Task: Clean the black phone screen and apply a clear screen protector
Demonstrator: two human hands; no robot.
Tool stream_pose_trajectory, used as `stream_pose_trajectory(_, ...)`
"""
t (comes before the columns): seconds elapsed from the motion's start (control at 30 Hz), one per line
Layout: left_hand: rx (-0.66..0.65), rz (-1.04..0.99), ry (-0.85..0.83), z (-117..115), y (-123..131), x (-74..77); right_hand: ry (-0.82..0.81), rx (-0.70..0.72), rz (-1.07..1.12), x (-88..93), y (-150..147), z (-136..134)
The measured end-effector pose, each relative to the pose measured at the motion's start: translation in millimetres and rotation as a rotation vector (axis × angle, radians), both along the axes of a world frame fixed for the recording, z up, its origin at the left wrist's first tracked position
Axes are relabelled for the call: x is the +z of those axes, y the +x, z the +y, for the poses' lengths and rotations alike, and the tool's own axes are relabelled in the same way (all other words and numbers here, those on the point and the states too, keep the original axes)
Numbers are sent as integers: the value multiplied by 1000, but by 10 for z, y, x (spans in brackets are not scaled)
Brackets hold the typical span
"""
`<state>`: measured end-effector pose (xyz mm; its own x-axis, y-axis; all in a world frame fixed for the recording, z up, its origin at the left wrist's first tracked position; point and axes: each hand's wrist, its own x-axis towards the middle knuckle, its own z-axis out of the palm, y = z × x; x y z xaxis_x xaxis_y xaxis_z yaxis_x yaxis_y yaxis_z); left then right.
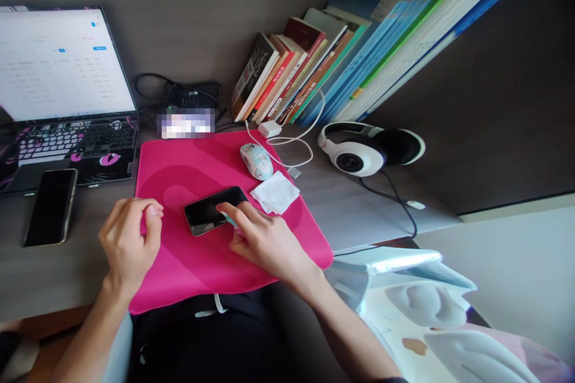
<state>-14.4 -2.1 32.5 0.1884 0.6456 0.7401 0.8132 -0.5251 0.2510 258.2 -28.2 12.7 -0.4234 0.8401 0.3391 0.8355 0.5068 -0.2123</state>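
A black-screened smartphone (pixel 209 210) lies flat on a bright pink desk mat (pixel 179 263). My right hand (pixel 265 236) is over its right end, the fingertips at the screen. Between thumb and fingers shows a bit of something teal and pinkish, mostly hidden and too small to name. My left hand (pixel 130 239) is curled into a loose fist at the mat's left edge, apart from the phone, and nothing sticks out of it. Beyond the right hand lie a folded white tissue (pixel 276 192) and a patterned computer mouse (pixel 256 161).
An open laptop (pixel 63 66) stands at the left, a second smartphone (pixel 51 206) before it. Books (pixel 278 78) lean along the back. A white charger (pixel 269 128) with its cable and white headphones (pixel 359 152) lie at the right. Below hangs a pale bag (pixel 395 293).
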Motion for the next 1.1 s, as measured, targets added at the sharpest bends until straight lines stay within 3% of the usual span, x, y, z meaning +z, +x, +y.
stream_pose_trajectory(0.1,3,-2,3,6,-19,-11,-39,-24,58,11,54,54)
stream_pose_trajectory(0.2,-27,9,1,10,-23,-10,-97,-95,194,116,366,104)
stream_pose_trajectory(0.33,-110,72,-35,20,1,3,-5,-436,264,215,912,152)
stream_pose_trajectory(0.47,-159,190,-104,47,41,1,-24,-644,300,120,1310,234)
stream_pose_trajectory(0.6,-167,302,-191,67,59,-46,-100,-665,411,-69,1577,302)
stream_pose_trajectory(0.7,-129,373,-275,57,62,-102,-180,-711,443,-88,1693,235)
stream_pose_trajectory(0.8,-93,430,-367,39,65,-161,-118,-765,377,103,1621,60)
stream_pose_trajectory(0.87,-89,454,-413,33,65,-193,110,-804,343,287,1443,-55)
stream_pose_trajectory(0.97,-90,475,-448,37,60,-219,311,-670,304,420,1085,-111)
stream_pose_trajectory(1.03,-92,478,-459,42,57,-220,168,-519,234,327,870,-53)
stream_pose_trajectory(1.1,-97,482,-466,46,55,-211,20,-384,114,124,709,52)
